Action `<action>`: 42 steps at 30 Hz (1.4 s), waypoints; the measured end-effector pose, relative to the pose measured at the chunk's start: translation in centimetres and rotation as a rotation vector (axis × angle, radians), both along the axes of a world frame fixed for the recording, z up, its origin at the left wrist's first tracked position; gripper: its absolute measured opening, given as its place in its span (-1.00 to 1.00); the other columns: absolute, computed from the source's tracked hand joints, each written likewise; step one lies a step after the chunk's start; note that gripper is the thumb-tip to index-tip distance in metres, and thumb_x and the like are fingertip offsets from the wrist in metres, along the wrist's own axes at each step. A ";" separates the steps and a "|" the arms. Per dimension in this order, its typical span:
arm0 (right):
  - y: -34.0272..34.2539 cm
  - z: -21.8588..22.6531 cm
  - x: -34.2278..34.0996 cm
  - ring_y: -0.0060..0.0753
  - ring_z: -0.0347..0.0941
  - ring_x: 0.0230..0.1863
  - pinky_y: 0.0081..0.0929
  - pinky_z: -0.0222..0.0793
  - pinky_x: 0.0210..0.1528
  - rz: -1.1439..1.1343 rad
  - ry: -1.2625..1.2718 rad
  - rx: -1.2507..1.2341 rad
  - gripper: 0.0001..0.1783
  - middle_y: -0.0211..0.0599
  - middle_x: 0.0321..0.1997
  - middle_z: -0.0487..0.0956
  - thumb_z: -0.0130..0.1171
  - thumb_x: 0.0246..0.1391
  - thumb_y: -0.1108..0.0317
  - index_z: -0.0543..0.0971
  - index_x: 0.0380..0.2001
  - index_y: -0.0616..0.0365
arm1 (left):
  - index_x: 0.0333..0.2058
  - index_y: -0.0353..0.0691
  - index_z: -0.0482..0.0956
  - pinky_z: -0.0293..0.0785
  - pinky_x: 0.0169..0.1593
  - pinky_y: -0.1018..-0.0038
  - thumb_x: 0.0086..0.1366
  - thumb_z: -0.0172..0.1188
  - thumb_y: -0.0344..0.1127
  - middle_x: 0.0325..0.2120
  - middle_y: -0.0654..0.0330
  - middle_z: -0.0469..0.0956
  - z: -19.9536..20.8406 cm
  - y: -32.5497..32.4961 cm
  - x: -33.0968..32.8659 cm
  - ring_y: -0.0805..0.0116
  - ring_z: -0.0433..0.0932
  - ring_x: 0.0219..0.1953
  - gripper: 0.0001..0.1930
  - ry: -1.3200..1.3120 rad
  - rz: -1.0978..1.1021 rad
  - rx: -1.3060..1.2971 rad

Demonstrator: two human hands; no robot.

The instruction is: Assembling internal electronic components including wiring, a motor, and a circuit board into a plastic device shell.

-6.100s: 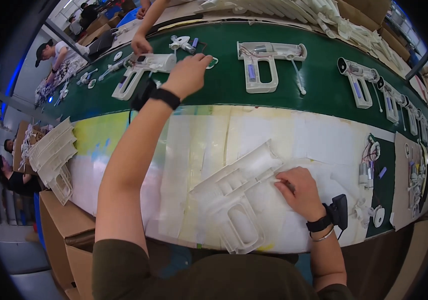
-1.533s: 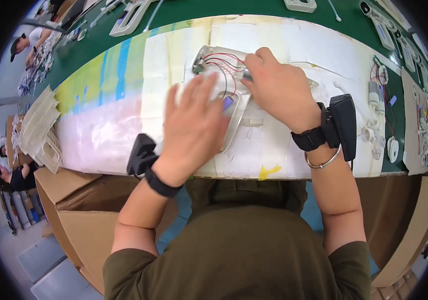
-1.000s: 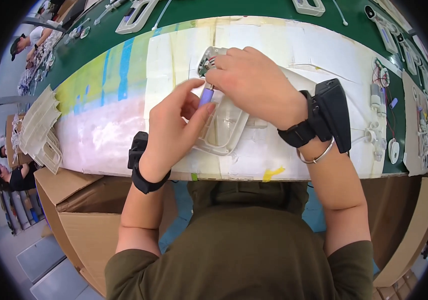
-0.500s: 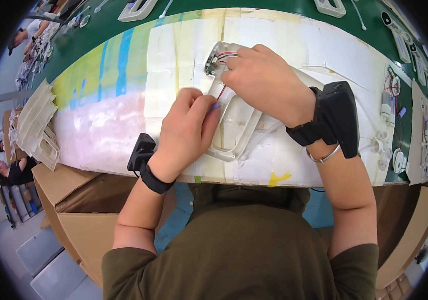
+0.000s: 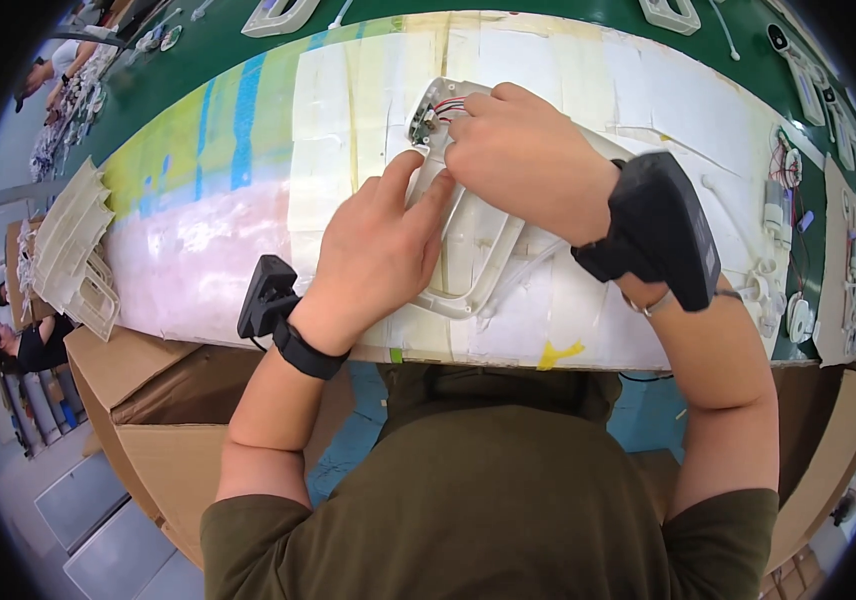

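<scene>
A white plastic housing [image 5: 473,300] with a loop-shaped handle lies on the covered table. At its upper end sit a small circuit board [image 5: 422,125] and thin red, black and white wires [image 5: 451,104]. My left hand [image 5: 373,245] rests over the housing's left side, index finger stretched toward the board and thumb apart from it, close to the right fingertips. Over the middle of the housing, my right hand [image 5: 528,165] has its fingers curled together where the wires run under them. What those fingers pinch is hidden.
Stacked white shells [image 5: 73,250] stand at the table's left end. Small wired parts [image 5: 788,210] lie at the right, beside a cardboard divider [image 5: 838,270]. An open carton [image 5: 178,410] stands below the left edge. More housings [image 5: 670,12] lie on the green surface beyond.
My left index finger has stretched up toward the board, away from the thumb. The purple piece and red wire seen at the left fingertips are now out of sight. My right wrist has turned slightly.
</scene>
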State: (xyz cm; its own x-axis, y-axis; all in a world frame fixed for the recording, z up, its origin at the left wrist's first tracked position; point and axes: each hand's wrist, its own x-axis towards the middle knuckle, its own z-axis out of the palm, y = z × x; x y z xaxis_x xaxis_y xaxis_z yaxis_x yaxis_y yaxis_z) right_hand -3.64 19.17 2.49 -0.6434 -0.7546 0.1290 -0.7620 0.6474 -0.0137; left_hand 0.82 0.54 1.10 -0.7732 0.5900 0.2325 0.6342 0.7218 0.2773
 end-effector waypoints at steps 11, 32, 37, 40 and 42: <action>9.1 3.2 7.9 -0.07 0.43 -0.10 -0.31 0.35 -0.07 -0.426 -0.154 -0.754 -0.65 -0.14 -0.19 0.53 0.30 -0.14 0.28 0.53 -0.26 0.20 | -0.06 -0.33 0.47 0.41 -0.09 0.35 0.20 0.08 -0.44 -0.18 -0.07 0.47 0.7 -2.9 3.4 0.04 0.48 -0.18 -0.69 -0.273 0.225 0.592; 9.4 -1.4 15.6 -0.44 0.29 -0.64 -0.49 0.19 -0.63 -0.784 0.293 -0.410 -0.69 -0.45 -0.68 0.30 0.21 -0.25 0.46 0.59 -0.31 -0.06 | -0.27 -0.31 0.52 0.43 -0.28 0.56 0.19 0.18 -0.39 -0.47 0.19 0.51 5.3 11.5 -4.4 0.45 0.49 -0.42 -0.84 -0.541 -0.428 0.241; 8.8 1.0 13.4 -0.41 0.40 -0.58 -0.49 0.34 -0.56 -0.669 0.339 -0.736 -0.66 -0.40 -0.59 0.45 0.21 -0.28 0.53 0.60 -0.30 0.02 | -0.22 -0.33 0.55 0.44 -0.37 0.53 0.14 0.20 -0.36 -0.56 0.14 0.56 4.9 10.1 -4.7 0.46 0.51 -0.52 -0.76 -0.670 -0.242 0.506; 7.8 2.0 13.1 -0.35 0.42 -0.55 -0.50 0.35 -0.54 -0.467 0.378 -0.708 -0.67 -0.34 -0.53 0.47 0.18 -0.26 0.58 0.60 -0.30 0.09 | -0.32 -0.37 0.57 0.41 -0.33 0.62 0.14 0.23 -0.34 -0.55 0.24 0.53 5.4 10.0 -4.1 0.57 0.48 -0.44 -0.80 -0.588 -0.277 0.353; 7.1 1.8 12.8 -0.31 0.45 -0.50 -0.48 0.37 -0.52 -0.237 0.297 -0.659 -0.66 -0.31 -0.46 0.49 0.16 -0.25 0.61 0.60 -0.28 0.14 | -0.33 -0.37 0.56 0.40 -0.35 0.63 0.14 0.23 -0.35 -0.55 0.26 0.52 5.5 10.1 -4.5 0.59 0.47 -0.45 -0.81 -0.621 -0.241 0.333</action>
State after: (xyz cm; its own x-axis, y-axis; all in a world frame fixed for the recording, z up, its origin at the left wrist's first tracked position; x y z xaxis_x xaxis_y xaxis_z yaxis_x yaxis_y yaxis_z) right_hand 9.12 26.32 4.31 -0.6468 -0.3071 0.6981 -0.6355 0.7231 -0.2707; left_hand -3.73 10.64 6.62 -0.6785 0.7345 -0.0089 0.4199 0.3978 0.8158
